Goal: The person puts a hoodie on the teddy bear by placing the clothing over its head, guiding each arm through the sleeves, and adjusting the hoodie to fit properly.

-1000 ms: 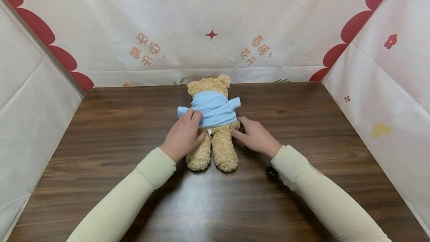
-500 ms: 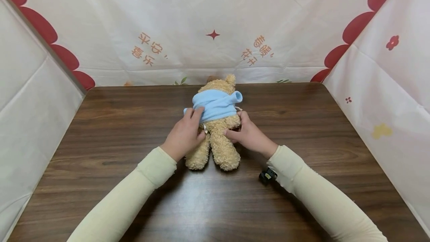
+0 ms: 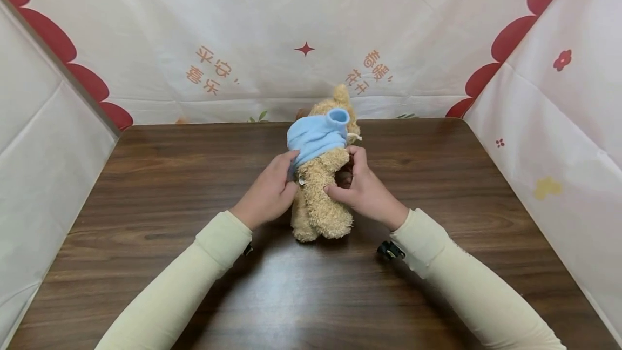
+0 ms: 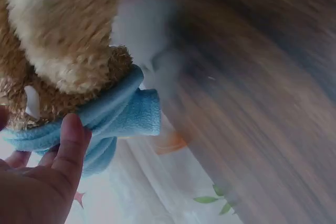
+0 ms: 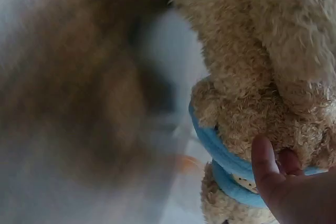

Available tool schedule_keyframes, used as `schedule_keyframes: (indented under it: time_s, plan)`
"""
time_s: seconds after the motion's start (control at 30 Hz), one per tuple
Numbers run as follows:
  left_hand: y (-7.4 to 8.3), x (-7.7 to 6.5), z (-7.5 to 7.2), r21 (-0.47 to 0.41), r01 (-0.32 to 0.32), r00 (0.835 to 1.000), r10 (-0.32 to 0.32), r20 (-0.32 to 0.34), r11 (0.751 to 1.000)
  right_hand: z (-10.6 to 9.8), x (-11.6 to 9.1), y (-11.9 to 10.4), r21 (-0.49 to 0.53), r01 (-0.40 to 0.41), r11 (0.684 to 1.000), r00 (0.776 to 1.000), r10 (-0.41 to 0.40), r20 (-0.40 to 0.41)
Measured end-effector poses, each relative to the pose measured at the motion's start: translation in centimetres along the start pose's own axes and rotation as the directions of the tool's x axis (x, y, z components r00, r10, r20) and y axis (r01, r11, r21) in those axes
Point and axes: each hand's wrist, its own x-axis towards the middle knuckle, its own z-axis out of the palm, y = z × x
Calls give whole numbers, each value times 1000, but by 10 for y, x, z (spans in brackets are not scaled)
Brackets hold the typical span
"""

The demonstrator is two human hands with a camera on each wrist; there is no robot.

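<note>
A tan plush teddy bear (image 3: pixel 326 204) in a light blue top (image 3: pixel 313 136) is tipped onto its side at the table's far middle, back partly toward me. One empty blue sleeve (image 3: pixel 337 116) points upward, and a white cord (image 3: pixel 355 136) shows beside it. My left hand (image 3: pixel 267 190) holds the bear's left side at the top's hem, thumb near a small white tag (image 4: pixel 32 102). My right hand (image 3: pixel 366 190) grips the bear's right side, its thumb on the fur by the leg. In the right wrist view, the thumb and a fingertip press into the fur near the blue hem (image 5: pixel 226 153).
The dark wood-grain table (image 3: pixel 170 193) ends at a printed white cloth backdrop (image 3: pixel 272 26), with white cloth sides (image 3: pixel 549 123) left and right. Small black devices, one of them a wrist camera (image 3: pixel 391 250), sit under the cream sleeves (image 3: pixel 447 253).
The bear has rolled from lying flat on its front onto its side, its head rising and shifting right. The right sleeve has swung upward. The left sleeve has gone from the head view.
</note>
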Motion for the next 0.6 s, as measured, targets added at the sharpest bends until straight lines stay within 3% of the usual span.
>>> schedule_keyframes:
  time_s: [0.07, 0.13, 0.23, 0.33, 0.4, 0.47, 0.6]
  plan:
    - [3, 2, -1, -78, 23, 1000, -25, -13, 997, -2, -1, -4, -59, 80, 995, 997, -80, 7]
    - [5, 3, -2, -130, 53, 998, -56, -24, 990, -2, -1, -7, -172, 177, 969, 984, -179, 7]
    - [7, 3, 0, -141, 90, 996, -93, -15, 986, 1, -1, -11, -316, 325, 891, 942, -334, 27]
    - [7, 2, 3, -155, 135, 991, -135, 8, 979, 4, -1, -14, -432, 417, 800, 900, -429, 75]
    - [5, 1, 6, -189, 181, 983, -180, 23, 965, 6, -2, -16, -484, 455, 747, 882, -454, 128]
    - [3, -1, 9, -257, 225, 974, -218, 54, 940, 6, -3, -18, -503, 485, 715, 869, -461, 182]
    - [-2, -1, 14, -372, 265, 964, -233, 130, 890, 2, -2, -22, -517, 517, 683, 854, -454, 254]
